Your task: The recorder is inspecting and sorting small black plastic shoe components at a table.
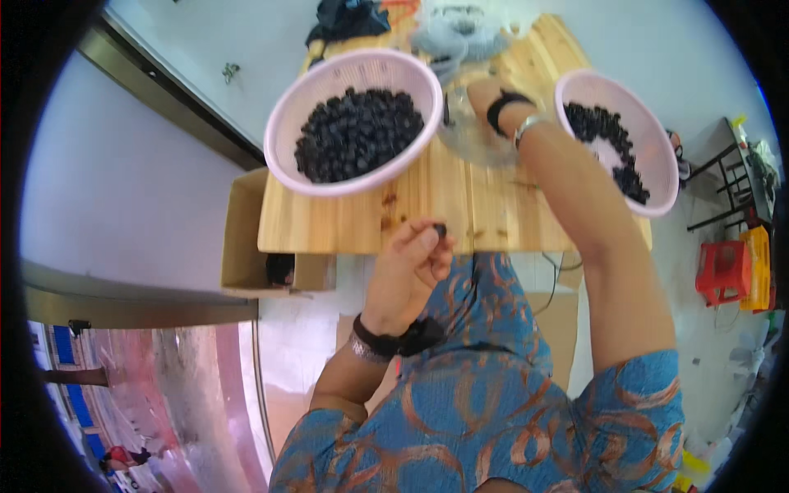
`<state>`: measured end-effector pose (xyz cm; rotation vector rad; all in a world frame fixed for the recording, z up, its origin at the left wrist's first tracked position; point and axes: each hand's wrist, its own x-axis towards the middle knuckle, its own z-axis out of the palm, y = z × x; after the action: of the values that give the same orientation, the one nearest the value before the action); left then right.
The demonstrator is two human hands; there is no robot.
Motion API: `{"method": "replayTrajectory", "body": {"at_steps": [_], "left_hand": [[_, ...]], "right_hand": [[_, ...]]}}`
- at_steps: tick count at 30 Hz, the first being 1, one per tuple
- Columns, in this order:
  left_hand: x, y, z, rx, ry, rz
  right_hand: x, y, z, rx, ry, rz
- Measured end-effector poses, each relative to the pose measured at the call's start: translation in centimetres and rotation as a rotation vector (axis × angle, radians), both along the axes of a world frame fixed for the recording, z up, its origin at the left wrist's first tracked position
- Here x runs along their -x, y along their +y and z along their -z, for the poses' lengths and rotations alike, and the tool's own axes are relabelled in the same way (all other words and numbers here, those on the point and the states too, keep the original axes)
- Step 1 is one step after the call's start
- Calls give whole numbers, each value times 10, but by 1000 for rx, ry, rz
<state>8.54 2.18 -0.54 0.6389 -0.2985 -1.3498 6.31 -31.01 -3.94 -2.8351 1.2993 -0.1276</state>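
Observation:
My left hand [413, 261] is just off the front edge of the wooden table, its fingers closed on a small black round part [440, 231]. My right hand [486, 97] reaches to the far middle of the table, over a clear plastic bag or bowl [485, 148]. Its fingers are blurred and mostly hidden, so whether it holds something does not show. Left of it stands a pink plastic basket [277, 160] heaped with small black parts [359, 135]. To the right is a second pink basket [660, 168], which holds fewer black pieces [604, 131].
The wooden table [329, 230] carries clear plastic bags [460, 37] and a dark cloth [347, 20] at its far end. A cardboard box [246, 238] stands by its left side. A red stool [723, 271] and a yellow crate [756, 267] are at the right.

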Motion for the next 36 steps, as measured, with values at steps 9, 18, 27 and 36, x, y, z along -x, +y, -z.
{"method": "replayTrajectory", "body": {"at_steps": [9, 18, 27, 36], "left_hand": [[-7, 15, 12, 16, 82, -45], [6, 0, 20, -20, 127, 21], [25, -20, 20, -4, 236, 88], [51, -41, 13, 12, 49, 149]], "right_hand": [[23, 88, 1, -97, 27, -8], [8, 26, -62, 76, 89, -129], [111, 159, -128, -687, -857, -71], [156, 199, -46, -1220, -1454, -196]]}}
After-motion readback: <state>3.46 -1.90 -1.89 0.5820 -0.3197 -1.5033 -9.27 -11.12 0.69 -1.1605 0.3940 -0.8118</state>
